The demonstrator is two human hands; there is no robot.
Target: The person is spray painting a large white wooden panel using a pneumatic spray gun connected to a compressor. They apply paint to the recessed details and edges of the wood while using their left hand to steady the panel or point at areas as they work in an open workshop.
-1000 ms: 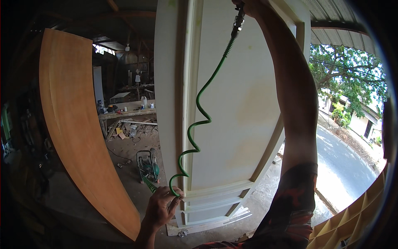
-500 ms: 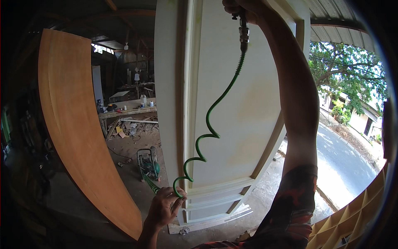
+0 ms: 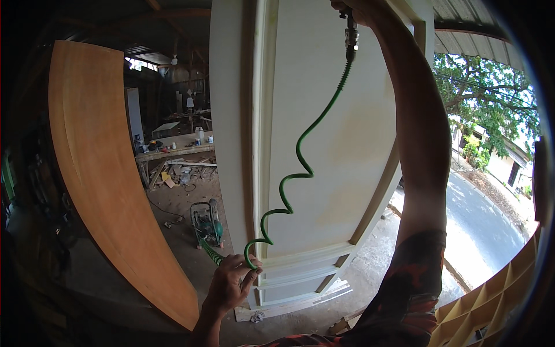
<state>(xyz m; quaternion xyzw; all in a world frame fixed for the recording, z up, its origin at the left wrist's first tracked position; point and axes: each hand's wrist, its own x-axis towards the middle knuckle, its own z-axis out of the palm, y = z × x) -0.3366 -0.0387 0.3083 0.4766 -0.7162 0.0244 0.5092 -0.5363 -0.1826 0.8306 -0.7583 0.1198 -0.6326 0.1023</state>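
Observation:
My right hand [image 3: 367, 10] is raised at the top edge, its fingers closed around the handle of what looks like a spray gun [image 3: 347, 14]; the rest of the tool is out of view. A metal coupling [image 3: 351, 39] joins the handle to a green coiled air hose [image 3: 313, 130]. Low down, my left hand [image 3: 230, 286] is closed on the hose's coils, holding it stretched diagonally between both hands. Behind the hose stands a tall off-white panelled door [image 3: 329, 87] with raised mouldings and faint yellowish patches. Its upper end is cut off.
An orange-brown wooden panel [image 3: 95, 144] stands at the left. On the floor beyond my left hand is a green compressor [image 3: 208, 222], with the hose running to it. Farther back are a cluttered workbench [image 3: 173, 146] and wood scraps. A wooden lattice [image 3: 491, 301] fills the lower right, near the road.
My right hand has moved a little right and up with the tool, drawing the hose along. My left hand keeps its hold, slightly higher. The view has shifted slightly.

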